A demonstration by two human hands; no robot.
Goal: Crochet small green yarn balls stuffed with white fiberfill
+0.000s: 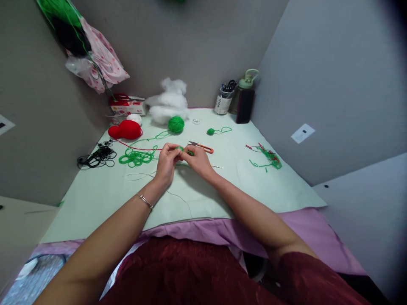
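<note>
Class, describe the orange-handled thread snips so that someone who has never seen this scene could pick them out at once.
Find the pale green tabletop, then the person's right hand near its middle. Just beyond that hand lie the small thread snips with dark, pointed blades. Their orange handle sets them apart from the round green yarn ball farther back.

Both hands (166,163) on green yarn (180,148)

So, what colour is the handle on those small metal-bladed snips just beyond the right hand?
The slim handle is orange, best seen in the head view.
</note>
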